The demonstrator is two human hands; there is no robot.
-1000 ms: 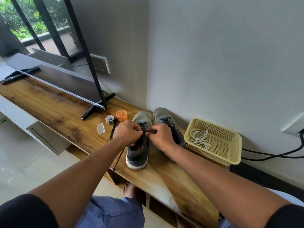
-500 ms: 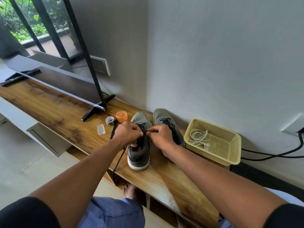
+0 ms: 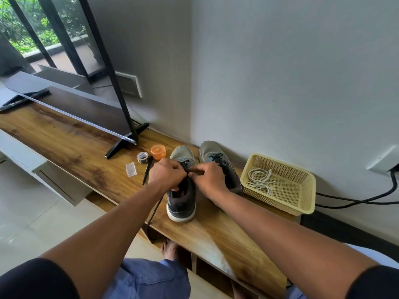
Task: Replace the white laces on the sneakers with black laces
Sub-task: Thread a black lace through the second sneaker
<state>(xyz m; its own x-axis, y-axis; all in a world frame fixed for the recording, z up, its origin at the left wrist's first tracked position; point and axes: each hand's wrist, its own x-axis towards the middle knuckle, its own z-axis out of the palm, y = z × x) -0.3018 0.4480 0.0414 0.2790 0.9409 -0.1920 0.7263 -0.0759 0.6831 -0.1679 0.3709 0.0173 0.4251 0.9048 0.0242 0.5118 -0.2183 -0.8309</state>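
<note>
— Item one, the surface?

— A long wooden shelf (image 3: 86, 160) ran along a grey wall (image 3: 280, 72). The near edge fell to a tiled floor (image 3: 26, 212); bare wood lay in front of the shoes and off to the left under the television (image 3: 75, 108).

— Edges and clearances?

— The left sneaker (image 3: 181, 199) stood heel toward me, its heel just short of the shelf's front edge. The right sneaker (image 3: 216, 154) stood just beside it, toe near the wall. A yellow basket (image 3: 302, 197) sat to the right, near the sneakers but apart from them, with the white laces (image 3: 259, 180) coiled inside.

— Hands?

— Both arms reached forward. My left hand (image 3: 166, 175) was curled, fingers pinching the black lace (image 3: 187, 169) over the left sneaker's tongue. My right hand (image 3: 210, 180) met it from the other side, thumb and fingers pinching the same lace. The fingertips almost touched.

— The lace itself?

— Black, threaded through the upper eyelets; one loose end (image 3: 154, 212) trailed off the left side and hung over the shelf edge. The right sneaker already carried black lacing.

— Sundries?

— An orange tub (image 3: 158, 151), a tape roll (image 3: 142, 156), a black pen (image 3: 148, 169) and a small clear box (image 3: 131, 169), all left of the sneakers.
</note>
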